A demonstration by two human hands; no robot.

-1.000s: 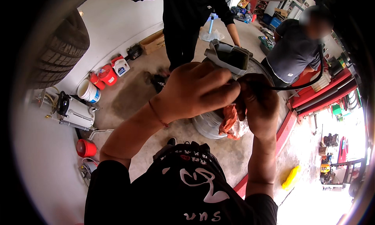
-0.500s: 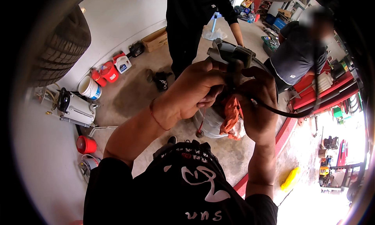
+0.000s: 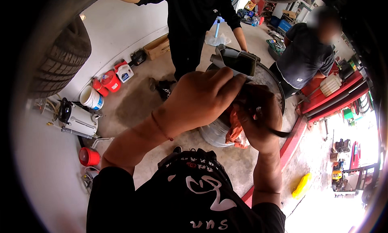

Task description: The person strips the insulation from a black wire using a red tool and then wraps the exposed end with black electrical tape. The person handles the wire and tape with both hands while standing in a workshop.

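My left hand is raised with its fingers pinched together, and what they grip is hidden behind them. Close beside it, my right hand curls its fingers in deep shadow around a black cable-like strip, whose end sticks out past the wrist side. The two hands' fingertips nearly meet. Below and beyond them stands a round drum with a grey open-topped bin on it. An orange cloth hangs at the drum's near side, over whitish plastic.
One person in black stands across the drum, a hand near the bin; another is at the right. A tyre hangs at upper left. Red and white buckets line the wall. A red lift beam crosses the floor at right.
My left hand has turned so its back shows, with the fingers reaching to the right. The black strip, which looped far out to the right, now shows only a short piece.
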